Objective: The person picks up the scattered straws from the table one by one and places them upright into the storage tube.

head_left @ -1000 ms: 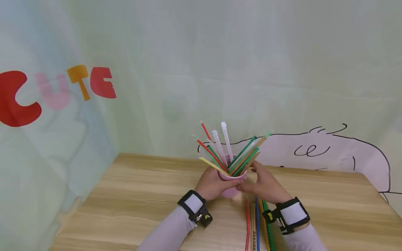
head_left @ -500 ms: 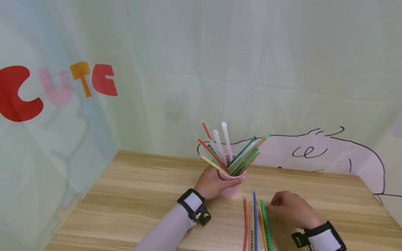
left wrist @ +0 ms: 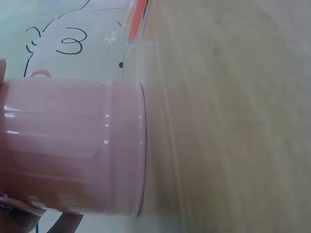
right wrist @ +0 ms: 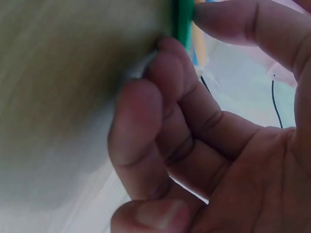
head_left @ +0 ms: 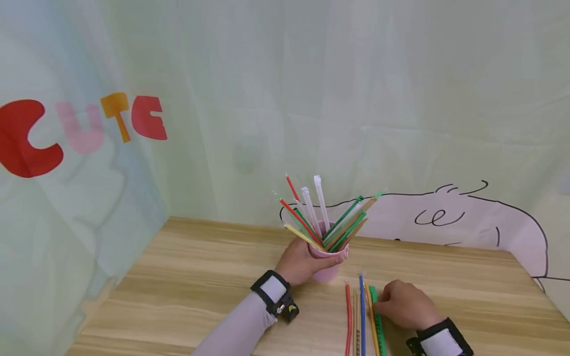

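My left hand grips a small pink bucket from its left side, thumb across the front below the rim. Wrapped straws in red, white, green, brown and yellow fan out of it. The left wrist view has the bucket's smooth wall near the wood. To the right, my right hand pinches a green straw near its far end, the rightmost of a row on the table. In the right wrist view, thumb and index finger stand on either side of that green straw; the other fingers are curled.
Left of the green straw lie an orange straw, a blue straw, brown straws and a red straw. The wooden table ends at a printed cloth backdrop behind the bucket.
My right hand has left the bucket's rim, come down to the right of the row, then moved left onto the green straw. My left hand has stayed on the bucket.
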`<state>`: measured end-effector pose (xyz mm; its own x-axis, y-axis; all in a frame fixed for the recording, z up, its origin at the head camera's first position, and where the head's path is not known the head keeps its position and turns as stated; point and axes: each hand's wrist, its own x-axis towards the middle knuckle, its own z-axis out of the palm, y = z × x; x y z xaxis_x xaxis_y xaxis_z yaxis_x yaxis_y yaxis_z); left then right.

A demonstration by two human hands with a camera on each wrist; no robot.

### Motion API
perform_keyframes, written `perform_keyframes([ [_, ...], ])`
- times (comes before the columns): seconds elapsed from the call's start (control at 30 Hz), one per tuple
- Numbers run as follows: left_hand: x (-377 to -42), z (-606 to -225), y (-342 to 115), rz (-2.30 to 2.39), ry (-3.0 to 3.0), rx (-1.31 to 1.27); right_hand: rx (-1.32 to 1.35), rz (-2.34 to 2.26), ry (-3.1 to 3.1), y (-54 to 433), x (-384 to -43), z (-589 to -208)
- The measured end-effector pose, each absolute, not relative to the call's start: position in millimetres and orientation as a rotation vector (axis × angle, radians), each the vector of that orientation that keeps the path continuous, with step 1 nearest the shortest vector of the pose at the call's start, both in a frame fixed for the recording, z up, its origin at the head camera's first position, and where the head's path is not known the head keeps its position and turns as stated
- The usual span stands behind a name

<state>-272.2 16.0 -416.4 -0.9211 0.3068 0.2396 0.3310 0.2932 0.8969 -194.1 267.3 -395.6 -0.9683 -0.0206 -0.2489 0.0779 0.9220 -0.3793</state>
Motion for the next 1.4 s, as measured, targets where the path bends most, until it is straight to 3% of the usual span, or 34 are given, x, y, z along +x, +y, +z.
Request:
perform_keyframes([
  [0.5, -272.7, -417.0, 16.0, -1.753, -2.497, -0.638, 0.089, -0.609, 2.843, 266.4, -195.4, -394.0],
  [0.97, -274.3, -416.6, 16.9, -1.746, -2.460, -0.695, -0.088, -1.097, 2.946, 302.0, -173.9, -307.5],
  [1.2, -274.0, -416.5, 15.0, -1.736, -2.459, -0.716, -0.254, -1.583, 3.216, 274.1, -159.1, -274.5],
  [1.4, -273.5, -417.6, 15.4, -1.741, -2.461, -0.722, -0.215, -1.908, 3.294, 239.2, -170.9, -272.9],
])
